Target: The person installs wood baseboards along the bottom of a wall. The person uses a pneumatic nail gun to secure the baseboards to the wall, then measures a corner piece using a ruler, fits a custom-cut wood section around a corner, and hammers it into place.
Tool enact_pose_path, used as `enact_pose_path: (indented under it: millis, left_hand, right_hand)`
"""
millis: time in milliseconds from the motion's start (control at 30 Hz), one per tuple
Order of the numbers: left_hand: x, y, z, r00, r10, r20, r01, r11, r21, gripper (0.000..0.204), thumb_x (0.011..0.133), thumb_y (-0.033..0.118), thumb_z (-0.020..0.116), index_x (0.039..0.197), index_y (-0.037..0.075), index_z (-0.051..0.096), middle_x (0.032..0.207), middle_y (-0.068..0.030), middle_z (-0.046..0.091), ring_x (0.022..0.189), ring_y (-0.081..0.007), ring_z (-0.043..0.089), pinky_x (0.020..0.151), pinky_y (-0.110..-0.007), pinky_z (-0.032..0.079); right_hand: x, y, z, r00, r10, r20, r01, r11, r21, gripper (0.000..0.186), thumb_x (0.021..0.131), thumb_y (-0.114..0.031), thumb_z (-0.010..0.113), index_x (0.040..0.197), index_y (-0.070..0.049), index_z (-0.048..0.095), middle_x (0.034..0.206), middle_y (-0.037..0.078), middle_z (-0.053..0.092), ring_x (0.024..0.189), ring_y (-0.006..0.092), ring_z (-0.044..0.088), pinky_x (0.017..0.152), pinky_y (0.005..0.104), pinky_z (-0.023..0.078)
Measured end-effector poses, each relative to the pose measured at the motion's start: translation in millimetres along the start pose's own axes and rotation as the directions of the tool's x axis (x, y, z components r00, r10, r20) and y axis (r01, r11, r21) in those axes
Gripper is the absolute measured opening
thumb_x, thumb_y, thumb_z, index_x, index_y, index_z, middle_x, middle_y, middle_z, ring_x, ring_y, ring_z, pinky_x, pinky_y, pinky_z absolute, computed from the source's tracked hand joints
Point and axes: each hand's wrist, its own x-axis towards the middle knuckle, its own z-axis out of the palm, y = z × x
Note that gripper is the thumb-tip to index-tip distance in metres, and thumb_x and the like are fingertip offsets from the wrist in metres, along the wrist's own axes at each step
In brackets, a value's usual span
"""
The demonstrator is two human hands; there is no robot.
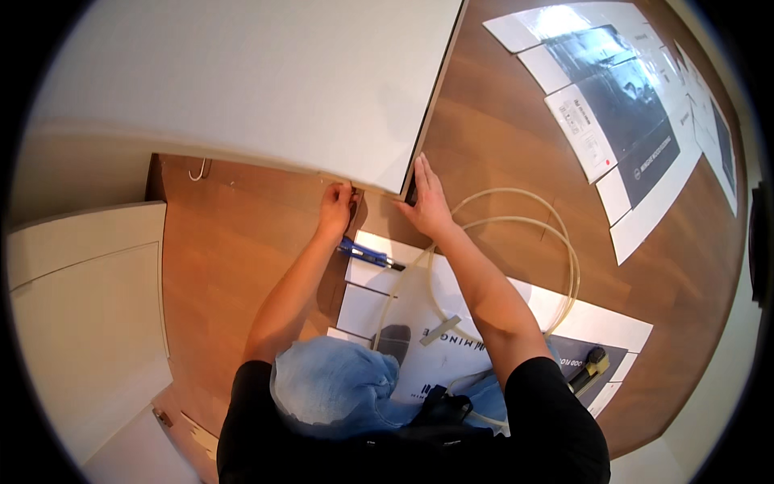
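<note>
A large white cabinet or panel (266,89) with a dark-lined edge fills the upper left. My left hand (335,211) is at its near lower edge, fingers curled in; a small dark spot shows by the fingertips, and what they hold is hidden. At the corner, my right hand (429,203) lies with stretched fingers along the side edge, thumb toward the near edge. Below my left wrist, a blue utility knife (367,253) rests on a flattened white carton (371,278). A loop of pale, thin edging or tubing (574,270) runs beneath my right forearm.
Brown wood-look floor (218,266) lies around me. More flattened cartons (613,105) are spread at the upper right. A white panelled door or cabinet front (89,323) stands on the left. A yellow-and-black tool (592,369) lies by my right elbow; a white hook (197,171) is at left.
</note>
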Motion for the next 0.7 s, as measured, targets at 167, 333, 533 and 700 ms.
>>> enact_pose_path:
  millis: [167, 333, 533, 700]
  left_hand:
    - [7.4, 9.6, 3.7, 0.992, -0.106, 0.064, 0.107, 0.994, -0.014, 0.028, 0.111, 0.037, 0.060, 0.104, 0.009, 0.057, 0.092, -0.0025, 0.068, 0.078, -0.0110, 0.063, 0.073, -0.029, 0.053]
    - [11.3, 9.8, -1.7, 0.989, -0.131, 0.073, 0.130, 0.991, 0.025, 0.027, 0.112, 0.038, 0.059, 0.105, 0.012, 0.058, 0.097, -0.0015, 0.071, 0.083, -0.0114, 0.069, 0.079, -0.031, 0.054]
    - [10.5, 6.0, -0.3, 0.992, -0.105, 0.064, 0.104, 0.994, 0.018, 0.029, 0.111, 0.041, 0.060, 0.107, 0.012, 0.058, 0.096, -0.0009, 0.068, 0.083, -0.0115, 0.067, 0.079, -0.030, 0.054]
    - [2.2, 7.4, 16.1, 1.000, -0.011, -0.019, 0.014, 0.984, 0.179, 0.040, 0.112, 0.044, 0.056, 0.109, 0.005, 0.055, 0.097, -0.0069, 0.067, 0.072, -0.0139, 0.062, 0.071, -0.032, 0.055]
  right_hand:
    - [-2.3, 1.6, 5.5, 0.998, 0.017, -0.055, -0.018, 1.000, -0.013, 0.108, 0.082, -0.022, 0.090, 0.165, 0.002, 0.025, 0.168, 0.027, 0.033, 0.149, 0.0458, 0.039, 0.123, 0.0496, 0.038]
    - [-36.3, -12.1, 37.2, 0.982, 0.068, -0.175, -0.067, 0.998, 0.015, 0.088, 0.087, -0.020, 0.085, 0.158, 0.004, 0.039, 0.158, 0.026, 0.047, 0.143, 0.0447, 0.047, 0.120, 0.0505, 0.039]
    - [-38.1, -18.6, 51.1, 0.949, 0.053, -0.310, -0.056, 0.998, -0.002, 0.066, 0.095, -0.017, 0.076, 0.151, 0.003, 0.050, 0.151, 0.024, 0.057, 0.138, 0.0440, 0.053, 0.118, 0.0504, 0.041]
    - [-36.7, -16.1, 53.0, 0.938, 0.065, -0.340, -0.077, 0.997, -0.021, 0.054, 0.101, -0.020, 0.069, 0.148, 0.001, 0.055, 0.146, 0.022, 0.062, 0.136, 0.0420, 0.055, 0.117, 0.0499, 0.042]
